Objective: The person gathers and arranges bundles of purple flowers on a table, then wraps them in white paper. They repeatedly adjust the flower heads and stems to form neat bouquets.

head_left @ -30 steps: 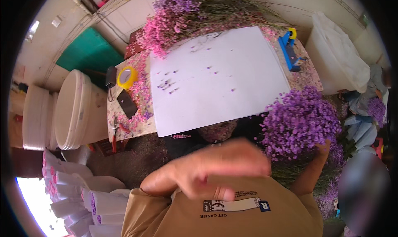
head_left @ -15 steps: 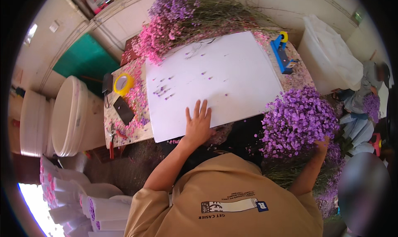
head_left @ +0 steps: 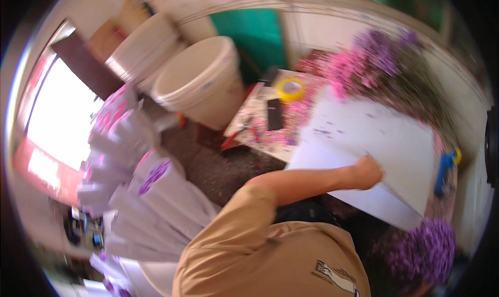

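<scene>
My left hand point(head_left: 368, 172) is closed at the near part of the white paper sheets point(head_left: 395, 136) on the table. A top sheet appears raised there, its edge running from my fist to the right corner, with another white sheet under it. Small dark flower bits lie scattered on the paper. A bunch of purple flowers point(head_left: 423, 250) is at the lower right, by the table's near right corner. My right hand point(head_left: 425, 287) shows only as a sliver beneath the blooms; its fingers are hidden behind them. The picture is blurred by motion.
Pink and purple flowers point(head_left: 358, 68) lie along the table's far side. Yellow tape point(head_left: 290, 89), a black phone point(head_left: 274, 115) and red-handled pruners point(head_left: 234, 137) lie left; a blue tape dispenser point(head_left: 443, 173) right. Large buckets point(head_left: 200, 84) and white-wrapped bouquets point(head_left: 161, 203) stand leftward.
My view has swung left, bringing in more wrapped bouquets. My left hand, spread flat on the paper before, has closed and moved right along it; a sheet edge now stands out.
</scene>
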Tool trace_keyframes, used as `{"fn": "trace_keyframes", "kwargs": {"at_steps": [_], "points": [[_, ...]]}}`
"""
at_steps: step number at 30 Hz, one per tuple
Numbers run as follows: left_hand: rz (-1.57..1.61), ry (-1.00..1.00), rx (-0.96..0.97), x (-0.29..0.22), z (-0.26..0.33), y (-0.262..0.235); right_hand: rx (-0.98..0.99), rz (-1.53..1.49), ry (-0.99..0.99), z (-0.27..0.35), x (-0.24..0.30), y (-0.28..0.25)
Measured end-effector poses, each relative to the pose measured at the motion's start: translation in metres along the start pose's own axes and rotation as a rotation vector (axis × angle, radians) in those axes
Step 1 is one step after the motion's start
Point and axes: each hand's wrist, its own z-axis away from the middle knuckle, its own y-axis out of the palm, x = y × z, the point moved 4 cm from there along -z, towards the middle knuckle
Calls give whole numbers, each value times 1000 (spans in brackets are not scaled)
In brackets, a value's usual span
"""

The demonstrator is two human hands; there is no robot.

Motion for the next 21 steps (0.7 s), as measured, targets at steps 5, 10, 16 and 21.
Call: {"fn": "trace_keyframes", "kwargs": {"at_steps": [5, 10, 16, 21], "points": [[184, -290, -249, 94, -93, -153, 46, 234, -37, -39, 31, 3], [-180, -60, -625, -1, -68, -270, 50, 326, -37, -50, 49, -3], [-67, 83, -215, -86, 11, -103, 19, 440, -56, -50, 71, -39], [148, 101, 70, -71, 28, 70, -100, 612, -65, -38, 141, -124]]}}
